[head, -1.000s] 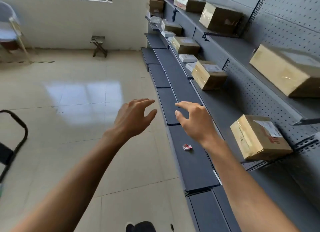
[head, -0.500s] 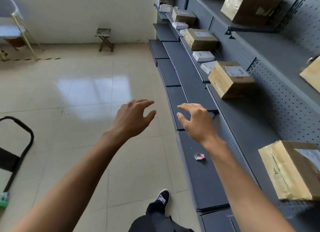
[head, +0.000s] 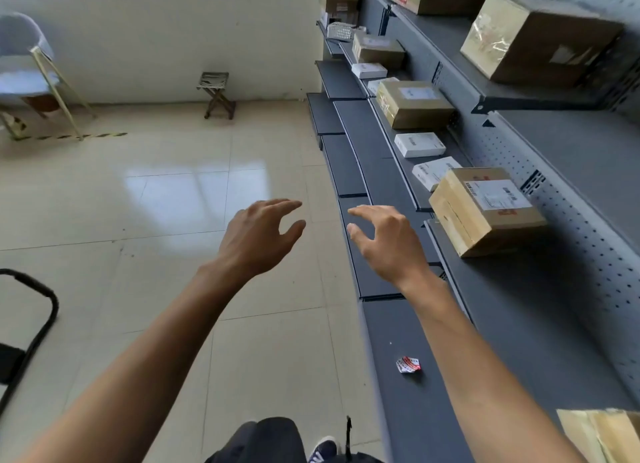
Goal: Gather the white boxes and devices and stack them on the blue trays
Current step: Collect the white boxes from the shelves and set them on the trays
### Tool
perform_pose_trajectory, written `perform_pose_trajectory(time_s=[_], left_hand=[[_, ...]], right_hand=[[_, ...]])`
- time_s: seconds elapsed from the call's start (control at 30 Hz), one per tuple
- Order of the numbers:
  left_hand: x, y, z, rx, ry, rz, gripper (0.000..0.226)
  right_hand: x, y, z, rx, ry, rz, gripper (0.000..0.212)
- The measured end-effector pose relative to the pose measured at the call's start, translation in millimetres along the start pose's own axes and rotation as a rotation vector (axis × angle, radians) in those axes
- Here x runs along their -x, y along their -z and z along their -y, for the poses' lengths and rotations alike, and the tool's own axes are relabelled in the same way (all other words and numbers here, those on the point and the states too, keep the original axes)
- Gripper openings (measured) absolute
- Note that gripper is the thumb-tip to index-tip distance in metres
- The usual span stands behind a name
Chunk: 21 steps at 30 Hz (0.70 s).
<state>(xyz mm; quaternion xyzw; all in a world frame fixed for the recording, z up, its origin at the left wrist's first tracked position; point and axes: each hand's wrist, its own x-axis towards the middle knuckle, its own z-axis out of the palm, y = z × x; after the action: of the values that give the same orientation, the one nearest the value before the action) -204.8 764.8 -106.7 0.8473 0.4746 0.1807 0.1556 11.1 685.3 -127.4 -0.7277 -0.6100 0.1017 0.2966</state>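
White boxes, four visible, sit on the grey shelving [head: 540, 324] between brown cartons: nearest [head: 434, 172], next [head: 419, 144], two farther [head: 369, 70] [head: 381, 83]; before it both hands hang empty, fingers spread: left hand [head: 258, 239], right hand [head: 389, 244]; one crumpled wrapper [head: 408, 364] on its lowest ledge.

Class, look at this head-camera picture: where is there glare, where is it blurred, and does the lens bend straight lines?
Head view: window glare makes a bright patch on the glossy cream tiled floor; the grey chair with yellow legs at the left edge is smeared; the wide lens bows the dark grey metal shelving; both hands look sharp, left, right.
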Motion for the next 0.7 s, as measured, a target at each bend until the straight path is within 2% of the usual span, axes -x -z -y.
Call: perform_pose_trajectory(time_s=[0.4, 0.57, 0.7], left_hand=[[-177, -41, 78, 0.018, -0.013, 0.081, 0.043], [-264, -52, 93, 0.017, -0.104, 0.153, 0.042], [-314, -73, 86, 0.044, -0.208, 0.207, 0.041]], right_hand=[[-160, -49, -53, 0.032, -0.118, 0.029, 0.033], [-221, -59, -73, 0.045, -0.220, -0.003, 0.033], [-237, -65, -95, 0.046, -0.333, -0.024, 0.033]])
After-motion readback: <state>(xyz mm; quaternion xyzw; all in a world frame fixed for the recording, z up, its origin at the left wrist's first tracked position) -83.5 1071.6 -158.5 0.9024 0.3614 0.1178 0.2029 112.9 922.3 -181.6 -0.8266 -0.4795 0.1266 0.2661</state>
